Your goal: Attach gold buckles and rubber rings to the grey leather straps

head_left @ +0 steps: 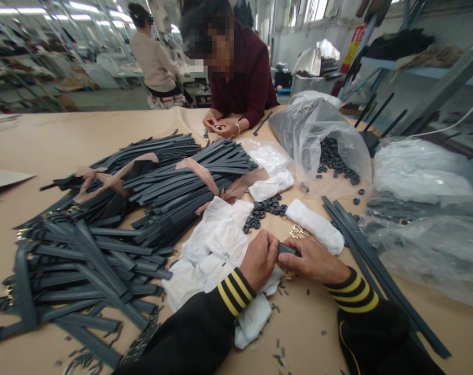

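Note:
My left hand [259, 259] and my right hand [312, 258] meet above the near middle of the table. Between them is a short dark grey strap piece [288, 250], pinched by the closed fingers of both hands. A gold buckle [290, 275] shows just below my right fingers. Beyond my hands lie small dark loops [271, 205], a few gold buckles [299, 230] and a rolled white cloth [314, 225]. A crumpled white cloth [208, 245] spreads beside and under my left wrist.
Tied strap bundles [197, 177] and a loose strap pile [88, 271] cover the left. Long straps [388, 276] lie right, near plastic bags [423, 172]. An open bag [310, 135] spills loops. Across the table [37, 146], a person [240, 73] leans over, hands together.

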The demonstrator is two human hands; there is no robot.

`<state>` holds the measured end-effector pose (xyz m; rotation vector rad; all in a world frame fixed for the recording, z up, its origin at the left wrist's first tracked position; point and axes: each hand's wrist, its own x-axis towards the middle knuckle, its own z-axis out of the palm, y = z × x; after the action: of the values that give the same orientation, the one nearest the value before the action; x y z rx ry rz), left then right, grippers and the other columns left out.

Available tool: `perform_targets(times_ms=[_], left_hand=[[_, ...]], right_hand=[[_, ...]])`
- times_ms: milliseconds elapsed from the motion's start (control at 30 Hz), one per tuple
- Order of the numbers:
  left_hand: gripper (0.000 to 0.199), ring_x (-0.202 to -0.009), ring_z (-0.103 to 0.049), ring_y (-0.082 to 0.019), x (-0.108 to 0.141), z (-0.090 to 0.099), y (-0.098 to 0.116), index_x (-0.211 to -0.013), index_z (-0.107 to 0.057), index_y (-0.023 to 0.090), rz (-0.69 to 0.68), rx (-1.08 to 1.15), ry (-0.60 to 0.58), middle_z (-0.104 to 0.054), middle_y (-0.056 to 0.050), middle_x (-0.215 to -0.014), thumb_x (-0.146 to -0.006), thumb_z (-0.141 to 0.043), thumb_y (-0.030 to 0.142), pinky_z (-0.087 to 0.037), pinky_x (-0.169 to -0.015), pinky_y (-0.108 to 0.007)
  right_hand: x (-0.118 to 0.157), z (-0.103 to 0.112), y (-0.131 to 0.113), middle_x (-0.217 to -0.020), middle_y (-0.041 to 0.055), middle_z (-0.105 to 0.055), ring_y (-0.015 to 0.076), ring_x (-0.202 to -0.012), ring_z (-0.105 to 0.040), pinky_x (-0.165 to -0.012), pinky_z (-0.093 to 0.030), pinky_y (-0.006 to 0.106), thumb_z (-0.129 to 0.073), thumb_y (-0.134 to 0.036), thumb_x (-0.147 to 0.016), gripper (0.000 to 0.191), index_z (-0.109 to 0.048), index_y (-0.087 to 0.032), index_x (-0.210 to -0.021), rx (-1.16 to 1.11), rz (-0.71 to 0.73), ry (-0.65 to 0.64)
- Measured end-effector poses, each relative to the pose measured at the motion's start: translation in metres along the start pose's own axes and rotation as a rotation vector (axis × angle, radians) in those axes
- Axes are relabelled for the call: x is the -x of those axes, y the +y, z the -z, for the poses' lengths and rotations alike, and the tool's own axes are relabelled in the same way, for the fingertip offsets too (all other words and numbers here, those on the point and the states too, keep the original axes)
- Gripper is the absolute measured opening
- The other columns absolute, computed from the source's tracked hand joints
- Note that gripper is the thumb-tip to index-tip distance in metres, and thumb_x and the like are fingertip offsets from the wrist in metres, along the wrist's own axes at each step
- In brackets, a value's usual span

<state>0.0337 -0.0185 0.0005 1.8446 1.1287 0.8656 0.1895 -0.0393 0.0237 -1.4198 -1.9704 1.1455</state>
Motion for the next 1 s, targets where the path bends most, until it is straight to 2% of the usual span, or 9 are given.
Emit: perform_targets(times_ms=[133, 267, 367, 533, 633, 733, 800, 900, 1000], left_hand=[[0.019, -0.055, -0.044, -0.010, -0.002, 0.000, -0.003, -0.069, -0.040, 0.018, 0.083, 0.158, -0.042, -0.045, 0.003, -0.060, -0.082, -0.039, 0.033, -0.036, -0.055, -0.024], [0.027, -0.046, -0.049, -0.009, -0.004, 0.001, -0.007, -0.078, -0.040, 0.017, 0.254, 0.615, -0.333, -0.051, 0.004, -0.054, -0.078, -0.045, 0.044, -0.042, -0.049, -0.023], [0.035, -0.043, -0.050, -0.008, -0.005, 0.002, -0.008, -0.079, -0.044, 0.015, 0.316, 0.736, -0.493, -0.053, 0.004, -0.052, -0.069, -0.057, 0.045, -0.043, -0.046, -0.022], [0.037, -0.044, -0.052, -0.008, -0.005, 0.004, -0.007, -0.071, -0.048, 0.012, 0.416, 0.872, -0.561, -0.056, 0.000, -0.056, -0.061, -0.065, 0.044, -0.043, -0.041, -0.019], [0.035, -0.040, -0.051, -0.007, -0.003, 0.001, -0.007, -0.070, -0.046, 0.013, 0.399, 0.832, -0.560, -0.055, 0.001, -0.053, -0.064, -0.060, 0.045, -0.041, -0.038, -0.018], [0.030, -0.036, -0.047, -0.007, 0.000, -0.004, -0.006, -0.070, -0.043, 0.015, 0.332, 0.680, -0.540, -0.051, 0.003, -0.049, -0.071, -0.052, 0.043, -0.037, -0.033, -0.017], [0.025, -0.034, -0.046, -0.007, 0.002, -0.005, -0.005, -0.070, -0.041, 0.016, 0.311, 0.609, -0.550, -0.050, 0.004, -0.048, -0.075, -0.048, 0.040, -0.035, -0.031, -0.016], [0.021, -0.032, -0.045, -0.006, 0.002, -0.005, -0.002, -0.069, -0.039, 0.017, 0.322, 0.579, -0.560, -0.049, 0.005, -0.047, -0.077, -0.044, 0.036, -0.034, -0.030, -0.015], [0.021, -0.032, -0.045, -0.006, 0.001, -0.005, -0.002, -0.066, -0.038, 0.017, 0.327, 0.572, -0.566, -0.047, 0.005, -0.044, -0.079, -0.042, 0.033, -0.035, -0.030, -0.015]], right_hand=[[0.001, 0.002, -0.003, -0.059, 0.0000, -0.059, 0.0122, -0.056, -0.053, -0.056, -0.038, 0.022, -0.040, -0.037, -0.085, 0.032, -0.053, -0.016, -0.064, -0.024, 0.005, -0.037], [0.004, 0.008, 0.000, -0.058, -0.0004, -0.058, 0.0117, -0.055, -0.052, -0.057, -0.038, 0.023, -0.036, -0.036, -0.087, 0.035, -0.052, -0.017, -0.062, -0.043, -0.006, -0.101], [0.007, 0.008, 0.004, -0.053, -0.0007, -0.054, 0.0112, -0.051, -0.050, -0.055, -0.037, 0.023, -0.032, -0.039, -0.088, 0.042, -0.050, -0.017, -0.057, -0.045, -0.010, -0.148], [0.011, 0.011, 0.007, -0.060, 0.0004, -0.059, 0.0128, -0.056, -0.054, -0.055, -0.040, 0.023, -0.038, -0.037, -0.086, 0.034, -0.058, -0.016, -0.068, -0.048, -0.014, -0.204], [0.005, 0.022, 0.000, -0.064, 0.0007, -0.062, 0.0140, -0.060, -0.055, -0.055, -0.041, 0.024, -0.040, -0.037, -0.085, 0.032, -0.061, -0.017, -0.073, -0.012, -0.003, -0.223], [-0.019, 0.029, -0.011, -0.072, 0.0014, -0.064, 0.0156, -0.066, -0.057, -0.059, -0.042, 0.025, -0.045, -0.033, -0.082, 0.025, -0.064, -0.017, -0.080, 0.144, 0.012, -0.026], [-0.043, 0.024, -0.016, -0.080, 0.0026, -0.066, 0.0164, -0.074, -0.058, -0.066, -0.043, 0.025, -0.049, -0.024, -0.079, 0.017, -0.064, -0.018, -0.084, 0.290, 0.063, 0.070], [-0.076, 0.006, -0.016, -0.082, 0.0036, -0.066, 0.0167, -0.077, -0.058, -0.072, -0.042, 0.026, -0.051, -0.013, -0.073, 0.018, -0.066, -0.019, -0.080, 0.479, 0.121, 0.052], [-0.092, -0.009, -0.008, -0.077, 0.0041, -0.065, 0.0173, -0.075, -0.057, -0.072, -0.041, 0.027, -0.052, -0.011, -0.071, 0.016, -0.066, -0.019, -0.075, 0.522, 0.111, 0.053]])
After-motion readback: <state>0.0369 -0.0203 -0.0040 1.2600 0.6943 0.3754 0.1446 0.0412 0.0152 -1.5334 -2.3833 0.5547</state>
